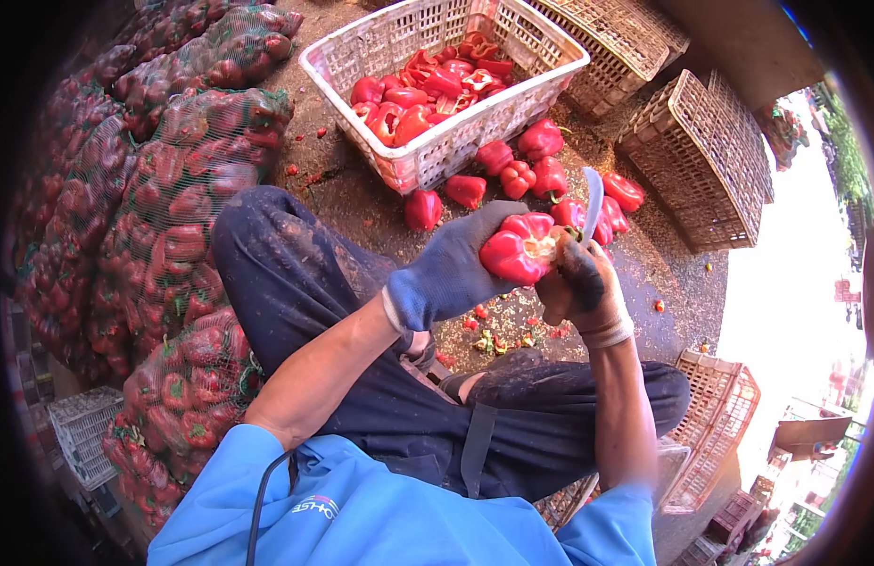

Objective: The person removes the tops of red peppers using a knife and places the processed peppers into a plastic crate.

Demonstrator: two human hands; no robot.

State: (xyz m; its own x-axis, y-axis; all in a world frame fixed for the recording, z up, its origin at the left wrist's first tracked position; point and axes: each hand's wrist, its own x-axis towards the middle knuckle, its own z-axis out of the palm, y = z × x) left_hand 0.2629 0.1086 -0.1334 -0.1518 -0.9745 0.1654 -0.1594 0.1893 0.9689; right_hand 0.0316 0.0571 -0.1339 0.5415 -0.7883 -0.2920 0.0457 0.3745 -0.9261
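Observation:
My left hand (pixel 455 262), in a blue-grey knit glove, grips a red bell pepper (pixel 511 255) whose pale core shows at the stem end. A worn glove with a dark patch covers my right hand (pixel 585 286), which is closed around a knife and touches the pepper's stem end. The knife's curved blade (pixel 593 201) points up and away from me; its handle is hidden in the hand. Just beyond both hands, several whole red peppers (pixel 516 179) lie on the ground. Cut red peppers (pixel 443 81) fill part of a white plastic crate (pixel 472 131) farther off.
Mesh sacks of red peppers (pixel 189 191) are piled at the left. Slatted plastic crates (pixel 713 163) stand at the right, with another crate (pixel 720 424) behind my knee at the lower right. Seeds and pepper scraps (pixel 497 343) litter the ground between my legs.

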